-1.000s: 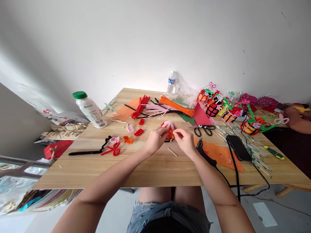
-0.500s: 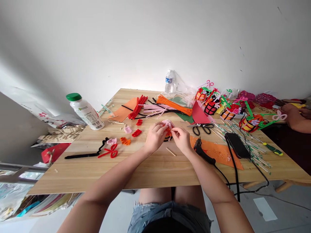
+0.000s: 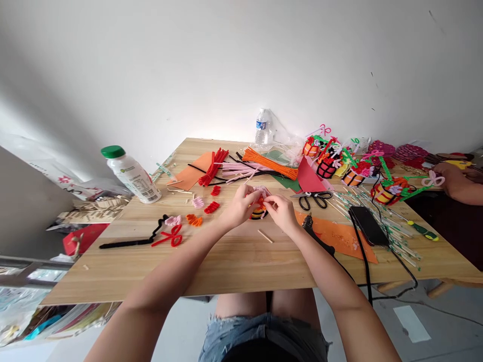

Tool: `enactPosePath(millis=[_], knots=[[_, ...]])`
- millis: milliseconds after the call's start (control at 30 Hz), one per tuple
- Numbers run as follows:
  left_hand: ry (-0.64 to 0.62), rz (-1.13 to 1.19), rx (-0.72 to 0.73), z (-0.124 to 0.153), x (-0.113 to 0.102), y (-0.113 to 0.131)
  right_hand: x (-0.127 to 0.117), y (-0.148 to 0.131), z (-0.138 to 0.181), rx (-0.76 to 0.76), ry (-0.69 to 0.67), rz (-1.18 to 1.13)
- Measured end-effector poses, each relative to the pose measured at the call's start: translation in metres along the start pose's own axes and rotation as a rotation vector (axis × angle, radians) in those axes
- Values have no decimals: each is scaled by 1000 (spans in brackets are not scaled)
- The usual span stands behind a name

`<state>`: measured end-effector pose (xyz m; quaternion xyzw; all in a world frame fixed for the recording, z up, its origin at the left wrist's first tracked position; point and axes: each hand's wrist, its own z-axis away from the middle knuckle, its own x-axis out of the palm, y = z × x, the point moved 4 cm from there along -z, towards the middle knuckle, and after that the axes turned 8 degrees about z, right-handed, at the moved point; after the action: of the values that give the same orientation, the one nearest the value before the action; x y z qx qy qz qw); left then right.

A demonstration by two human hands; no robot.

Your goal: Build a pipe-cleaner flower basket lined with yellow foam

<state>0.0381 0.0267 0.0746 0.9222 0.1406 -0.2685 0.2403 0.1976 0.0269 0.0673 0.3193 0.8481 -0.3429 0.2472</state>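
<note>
A small basket [image 3: 258, 215] is near mid-table [image 3: 222, 266], between the hands, seemingly resting on the wood. The left hand [image 3: 241, 206] is closed about its left side and top, apparently to steady it. The right hand [image 3: 281, 212] has thumb and fingertips pinched at its orange part; which strand sits in that pinch is hidden, and I cannot tell. Holding from both sides, in my judgement, keeps a light item from turning.

Left side: fuzzy pieces [image 3: 194, 220], a red bow [image 3: 174, 229] and a black stem [image 3: 128, 244] lie loose, probably set out for easy picking. Right side: the glue gun [image 3: 312, 232] lies partly on an orange sheet [image 3: 341, 240], which likely spares the wood from drips.

Edges: a cable [image 3: 365, 259] drops over the near edge by the phone [image 3: 367, 226] and could catch an elbow.

Room: toward the near edge, only a stick [image 3: 265, 236] is noted; forward, the bundles [image 3: 214, 168] limit reach; rightward, the gun and scissors [image 3: 311, 195] restrict travel
</note>
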Motion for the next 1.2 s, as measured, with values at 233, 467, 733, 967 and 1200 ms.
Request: enactPosePath(millis=[233,467,733,967,1200], knots=[[-109,-84,149,-6,-5,-1,1,2,-4,-13,-28,-19],[-99,-51,153,1,-1,-11,3,0,-4,17,-14,-17],[-86,-47,192,2,-1,-17,6,3,-1,68,23,-84],[-96,-34,187,3,-1,-20,7,2,-1,73,25,-102],[-79,-18,221,2,-2,-19,3,2,-2,-72,-3,-68]])
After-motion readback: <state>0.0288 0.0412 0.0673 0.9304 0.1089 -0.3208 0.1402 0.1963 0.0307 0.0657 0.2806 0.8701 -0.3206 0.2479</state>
